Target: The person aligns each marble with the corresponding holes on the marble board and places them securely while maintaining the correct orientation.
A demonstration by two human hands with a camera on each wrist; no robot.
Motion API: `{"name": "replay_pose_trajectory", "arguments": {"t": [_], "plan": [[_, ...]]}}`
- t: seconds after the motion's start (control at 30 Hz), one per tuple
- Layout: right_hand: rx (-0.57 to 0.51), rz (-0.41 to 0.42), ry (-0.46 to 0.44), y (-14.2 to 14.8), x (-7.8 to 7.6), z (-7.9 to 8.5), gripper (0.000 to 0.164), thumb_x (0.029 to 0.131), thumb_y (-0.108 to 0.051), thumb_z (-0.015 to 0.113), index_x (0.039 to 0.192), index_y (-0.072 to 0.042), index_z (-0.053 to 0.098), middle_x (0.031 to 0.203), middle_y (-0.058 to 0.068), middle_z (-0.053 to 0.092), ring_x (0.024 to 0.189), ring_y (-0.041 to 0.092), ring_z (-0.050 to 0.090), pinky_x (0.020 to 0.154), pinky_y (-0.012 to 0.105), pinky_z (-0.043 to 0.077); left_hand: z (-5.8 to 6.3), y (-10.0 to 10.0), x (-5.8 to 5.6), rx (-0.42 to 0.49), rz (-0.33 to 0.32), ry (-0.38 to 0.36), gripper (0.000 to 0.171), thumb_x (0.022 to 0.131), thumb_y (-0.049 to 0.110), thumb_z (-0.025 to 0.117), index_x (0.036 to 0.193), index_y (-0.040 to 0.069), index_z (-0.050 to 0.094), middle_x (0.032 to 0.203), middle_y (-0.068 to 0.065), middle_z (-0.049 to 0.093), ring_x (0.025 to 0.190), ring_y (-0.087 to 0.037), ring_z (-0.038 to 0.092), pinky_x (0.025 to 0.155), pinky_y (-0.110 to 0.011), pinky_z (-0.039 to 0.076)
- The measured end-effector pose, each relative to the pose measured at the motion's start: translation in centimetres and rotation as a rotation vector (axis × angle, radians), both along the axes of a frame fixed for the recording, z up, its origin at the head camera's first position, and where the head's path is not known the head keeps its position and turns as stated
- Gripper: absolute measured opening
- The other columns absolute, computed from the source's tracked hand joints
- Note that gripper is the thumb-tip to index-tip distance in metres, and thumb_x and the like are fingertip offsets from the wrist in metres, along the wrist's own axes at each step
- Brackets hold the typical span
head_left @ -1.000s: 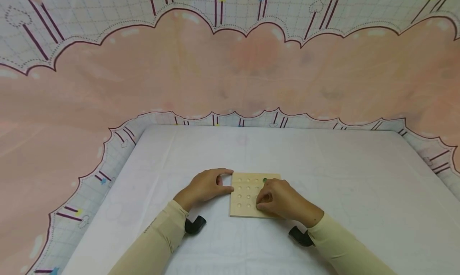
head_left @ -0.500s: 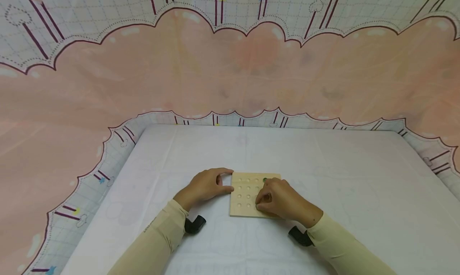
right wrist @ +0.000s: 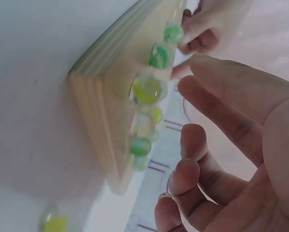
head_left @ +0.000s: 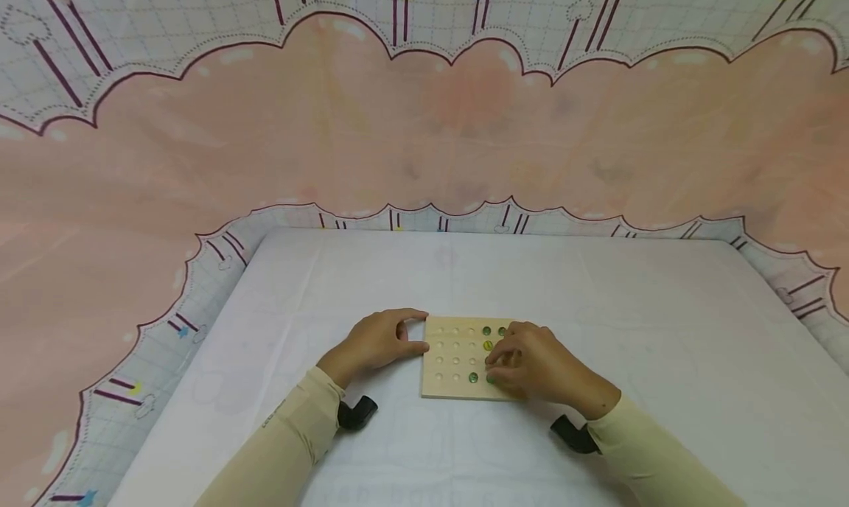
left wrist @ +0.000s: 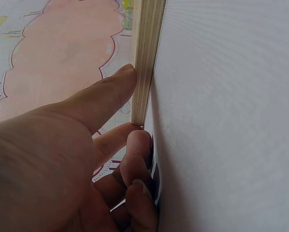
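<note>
A square wooden board (head_left: 447,368) with rows of round dimples lies on the white tabletop. Glass marbles sit along its right part: a green marble (head_left: 473,377) near the front, a yellow marble (head_left: 488,345), a green marble (head_left: 487,331) at the back, and others partly hidden by the right hand. My left hand (head_left: 371,345) touches the board's left edge with thumb and index finger. Over the board's right side is my right hand (head_left: 540,363); in the right wrist view its thumb and index finger stand apart, near the marbles, holding nothing.
In the right wrist view, a yellow-and-clear marble (right wrist: 54,223) lies off the board on the white cloth (right wrist: 23,145). A patterned pink-and-white curtain (head_left: 424,138) hangs behind the table. Black wrist devices (head_left: 357,413) stick out by both sleeves.
My right hand has shifted right and its fingers have spread, so several green and yellow marbles on the board now show. My left hand stays at the left edge.
</note>
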State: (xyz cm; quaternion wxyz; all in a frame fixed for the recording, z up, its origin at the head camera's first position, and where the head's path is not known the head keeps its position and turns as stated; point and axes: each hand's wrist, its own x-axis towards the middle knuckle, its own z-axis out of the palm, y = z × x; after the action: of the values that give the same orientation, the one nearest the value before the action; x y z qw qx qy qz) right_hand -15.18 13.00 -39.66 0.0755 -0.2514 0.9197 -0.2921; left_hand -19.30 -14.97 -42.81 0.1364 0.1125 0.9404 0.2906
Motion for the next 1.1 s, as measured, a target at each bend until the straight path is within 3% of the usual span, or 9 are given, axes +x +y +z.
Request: {"name": "replay_pose_trajectory", "arguments": {"t": [0.27,0.63,1.1], "plan": [[0.016,-0.063,-0.003,2.2,0.2,0.1,0.010,0.082,-0.018,0.083,0.090,-0.023,0.080,0.084,-0.007,0.061,0.079,0.014,0.052,0.074,0.030,0.038,-0.3,-0.1,-0.1,-0.004,0.001,0.001,0.058,0.083,0.045,0.080,0.136,0.030,0.062,0.074,0.005,0.057,0.065,-0.012,0.048,0.061,-0.028,0.036],[0.055,-0.142,-0.033,4.5,0.7,-0.2,0.016,0.081,-0.015,0.083,0.096,-0.019,0.079,0.089,-0.003,0.061,0.085,0.014,0.053,0.071,0.026,0.043,-0.1,-0.2,-0.1,-0.009,0.002,-0.006,0.058,0.084,0.045,0.079,0.136,0.029,0.062,0.074,0.004,0.057,0.065,-0.012,0.049,0.061,-0.028,0.036],[0.032,-0.100,-0.033,7.5,1.1,-1.0,0.018,0.081,-0.012,0.082,0.097,-0.018,0.077,0.087,-0.007,0.060,0.084,0.012,0.052,0.070,0.023,0.044,-0.2,0.1,-0.1,-0.008,0.006,-0.009,0.058,0.083,0.045,0.080,0.136,0.030,0.062,0.074,0.004,0.057,0.065,-0.012,0.049,0.061,-0.028,0.036]]}}
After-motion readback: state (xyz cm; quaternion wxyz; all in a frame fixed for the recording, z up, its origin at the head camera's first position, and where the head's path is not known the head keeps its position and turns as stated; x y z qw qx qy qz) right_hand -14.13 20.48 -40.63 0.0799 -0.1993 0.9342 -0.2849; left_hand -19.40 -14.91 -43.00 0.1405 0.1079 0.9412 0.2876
